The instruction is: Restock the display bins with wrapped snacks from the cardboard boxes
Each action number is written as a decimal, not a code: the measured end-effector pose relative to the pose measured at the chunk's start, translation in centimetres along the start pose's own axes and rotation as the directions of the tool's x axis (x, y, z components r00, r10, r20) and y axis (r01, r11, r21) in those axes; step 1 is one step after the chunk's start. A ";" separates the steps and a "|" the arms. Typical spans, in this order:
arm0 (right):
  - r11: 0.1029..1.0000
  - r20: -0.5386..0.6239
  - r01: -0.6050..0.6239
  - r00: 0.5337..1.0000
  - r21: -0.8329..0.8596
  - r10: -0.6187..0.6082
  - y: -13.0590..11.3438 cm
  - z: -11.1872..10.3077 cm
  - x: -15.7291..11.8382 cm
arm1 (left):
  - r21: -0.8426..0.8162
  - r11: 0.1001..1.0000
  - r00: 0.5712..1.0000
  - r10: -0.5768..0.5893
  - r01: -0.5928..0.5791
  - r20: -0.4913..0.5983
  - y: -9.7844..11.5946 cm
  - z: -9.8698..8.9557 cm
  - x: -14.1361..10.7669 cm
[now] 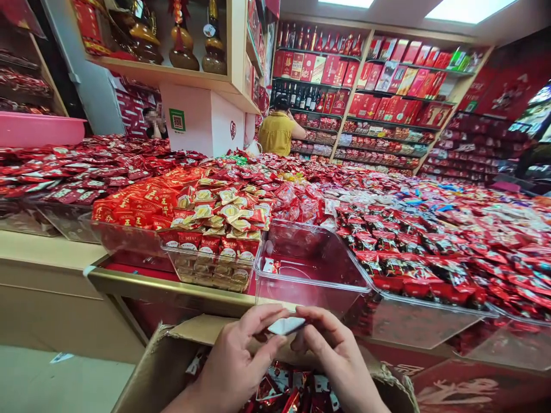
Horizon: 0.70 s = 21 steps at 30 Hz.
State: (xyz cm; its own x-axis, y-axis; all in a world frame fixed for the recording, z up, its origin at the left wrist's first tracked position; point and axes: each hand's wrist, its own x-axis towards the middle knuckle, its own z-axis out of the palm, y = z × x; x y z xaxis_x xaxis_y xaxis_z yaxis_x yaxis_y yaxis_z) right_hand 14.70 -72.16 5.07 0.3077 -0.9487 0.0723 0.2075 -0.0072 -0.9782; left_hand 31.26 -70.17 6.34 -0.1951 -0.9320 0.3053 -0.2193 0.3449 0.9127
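Between my two hands is a small flat packet (286,326), pale on the side facing up, likely a wrapped sweet like those around it. My left hand (235,355) pinches its left end between thumb and fingers. At its right end, my right hand (333,350) has curled fingers closed on it. Both hands are above an open cardboard box (144,373), which holds red and dark wrapped sweets (297,390). Just beyond the box stands a clear plastic bin (318,287) with one or two small packets (271,265) at its left side.
Left of that bin, another holds gold-and-red durian sweets (224,218). Red-and-black packets (404,246) are heaped on the right. A gold-edged counter (163,285) runs in front of the box. A person in a yellow top (275,133) is near the back shelves (365,86).
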 end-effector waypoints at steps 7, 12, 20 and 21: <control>0.990 -0.099 -0.010 0.995 0.143 0.025 -0.2 0.8 0.0 | 0.250 0.941 0.971 0.238 -0.226 -0.020 -1.1 0.6 -0.3; 0.998 -0.032 0.007 0.999 0.059 -0.005 -0.1 0.8 -0.3 | -0.159 0.987 0.992 -0.056 0.037 -0.113 0.1 1.4 -0.5; 0.873 0.166 -0.010 0.981 -0.487 0.104 0.4 -1.4 -5.0 | 0.143 0.987 0.950 0.118 -0.079 -0.290 -1.0 -2.4 -5.2; 0.828 0.177 -0.048 0.968 -0.559 0.176 1.0 -1.8 -5.6 | 0.211 0.976 0.978 0.093 -0.052 -0.189 -1.9 -2.7 -5.8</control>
State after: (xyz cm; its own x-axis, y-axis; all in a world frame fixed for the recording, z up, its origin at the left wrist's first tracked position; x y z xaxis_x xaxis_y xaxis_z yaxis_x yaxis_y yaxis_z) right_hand 11.52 -67.46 3.31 0.4986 -0.8642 -0.0674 -0.3625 -0.1372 -0.9218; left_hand 35.42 -65.74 3.54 -0.0306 -0.9000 0.4347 -0.4055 0.4087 0.8176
